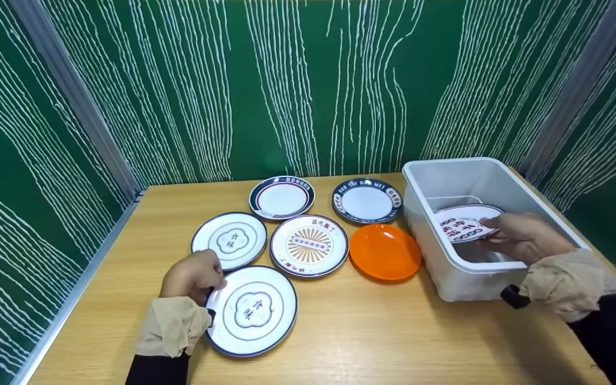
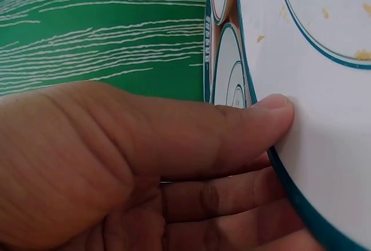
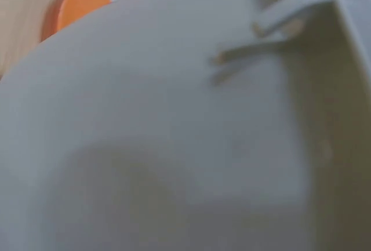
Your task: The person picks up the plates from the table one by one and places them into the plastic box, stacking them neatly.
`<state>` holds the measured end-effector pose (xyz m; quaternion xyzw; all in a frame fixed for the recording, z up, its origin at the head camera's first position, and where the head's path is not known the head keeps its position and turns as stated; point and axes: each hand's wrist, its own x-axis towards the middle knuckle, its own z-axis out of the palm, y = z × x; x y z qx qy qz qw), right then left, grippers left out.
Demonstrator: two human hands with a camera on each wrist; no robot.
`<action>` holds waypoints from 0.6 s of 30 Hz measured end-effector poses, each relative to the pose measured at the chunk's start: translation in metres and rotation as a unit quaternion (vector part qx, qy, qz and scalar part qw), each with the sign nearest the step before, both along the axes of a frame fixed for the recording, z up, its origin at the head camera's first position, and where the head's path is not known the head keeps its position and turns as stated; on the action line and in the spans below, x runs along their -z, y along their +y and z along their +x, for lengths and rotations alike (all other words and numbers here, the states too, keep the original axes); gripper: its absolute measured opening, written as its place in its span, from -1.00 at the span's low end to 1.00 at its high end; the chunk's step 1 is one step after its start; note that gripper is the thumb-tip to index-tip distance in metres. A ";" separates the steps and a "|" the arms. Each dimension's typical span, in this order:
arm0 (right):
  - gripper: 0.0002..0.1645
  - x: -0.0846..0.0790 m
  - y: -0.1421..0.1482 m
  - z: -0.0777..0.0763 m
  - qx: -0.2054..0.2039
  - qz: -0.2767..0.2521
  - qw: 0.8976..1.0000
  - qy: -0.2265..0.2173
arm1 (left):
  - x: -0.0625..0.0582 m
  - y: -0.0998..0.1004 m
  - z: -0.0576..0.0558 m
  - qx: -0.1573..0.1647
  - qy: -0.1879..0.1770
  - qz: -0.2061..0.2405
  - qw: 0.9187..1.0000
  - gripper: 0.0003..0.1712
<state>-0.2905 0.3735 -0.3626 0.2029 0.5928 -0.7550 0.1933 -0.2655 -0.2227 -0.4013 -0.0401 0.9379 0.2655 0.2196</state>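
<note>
My left hand (image 1: 194, 274) pinches the left edge of a blue-rimmed white plate (image 1: 252, 311) with a flower-shaped outline and two characters. In the left wrist view the thumb (image 2: 272, 115) lies on top of the rim and the fingers are beneath; yellowish specks dot the plate. Over at the right, my right hand (image 1: 522, 235) grips a white plate (image 1: 463, 222) with red characters, thumb on its upper face, inside the opening of a grey-white plastic bin (image 1: 447, 275). Neither that hand nor its plate shows clearly in the right wrist view, which looks into the bin.
Several plates lie between the hands: another blue-rimmed plate (image 1: 229, 240), a sunburst plate (image 1: 309, 246), an orange plate (image 1: 385, 252) beside the bin, and two dark-rimmed plates (image 1: 282, 198) at the back. A thin white rack (image 3: 249, 51) is in the bin. Green panels (image 1: 324, 80) enclose the wooden table (image 1: 351, 342).
</note>
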 end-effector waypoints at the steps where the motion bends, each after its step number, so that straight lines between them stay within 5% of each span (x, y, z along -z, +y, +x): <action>1: -0.89 0.009 0.006 -0.007 0.003 -0.018 1.000 -0.003 | 0.000 0.000 0.000 0.003 0.001 0.001 1.000 -0.96; 6: -0.79 0.020 0.017 -0.018 0.016 -0.080 0.996 -0.028 | 0.001 -0.002 0.000 0.026 0.007 0.004 1.000 -0.91; 12: -0.79 -0.002 0.001 0.003 -0.046 -0.059 0.997 -0.017 | 0.002 -0.003 -0.001 0.054 0.023 0.014 0.998 -0.84; 18: -0.73 0.009 0.011 -0.005 -0.094 -0.091 0.991 -0.006 | -0.003 -0.010 0.000 0.103 0.070 0.009 0.992 -0.89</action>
